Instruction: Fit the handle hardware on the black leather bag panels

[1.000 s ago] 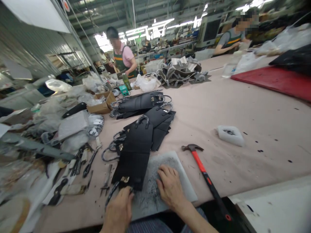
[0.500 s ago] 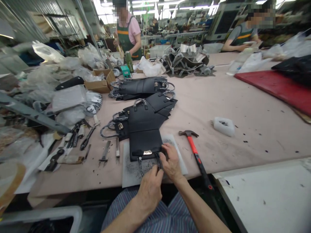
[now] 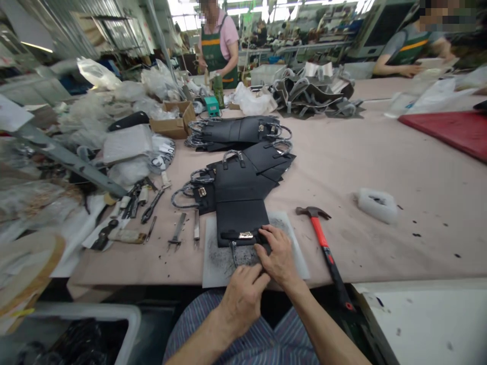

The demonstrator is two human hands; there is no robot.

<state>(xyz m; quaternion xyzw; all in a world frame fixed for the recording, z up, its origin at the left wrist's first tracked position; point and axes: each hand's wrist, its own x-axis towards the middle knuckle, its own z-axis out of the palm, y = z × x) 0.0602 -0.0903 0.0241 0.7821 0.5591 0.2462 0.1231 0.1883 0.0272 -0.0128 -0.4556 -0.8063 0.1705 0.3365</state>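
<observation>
A black leather bag panel (image 3: pixel 242 215) with a gold-coloured clasp (image 3: pixel 245 235) lies folded toward me, its near end over a pale, black-speckled board (image 3: pixel 213 266). From that end hangs a thin bag handle (image 3: pixel 234 253) in wrapping. My right hand (image 3: pixel 279 253) is closed around the handle's right base, fingertips against the panel's edge. Just below, my left hand (image 3: pixel 245 294) is closed in a pinch on the handle's lower part, which the fingers mostly cover. Farther back, more black panels with handles (image 3: pixel 239 131) lie in a stack.
A claw hammer (image 3: pixel 323 241) lies right of the board, its grip past the table edge. Pronged punches (image 3: pixel 177 230) and other hand tools (image 3: pixel 152 205) lie left. A white block (image 3: pixel 378 205) sits on the right. Two co-workers (image 3: pixel 218 43) are across the table.
The view has shifted, so the table things appear farther right. My left hand has drawn slightly away from the panel; my right fingers lie lower over the handle's base.
</observation>
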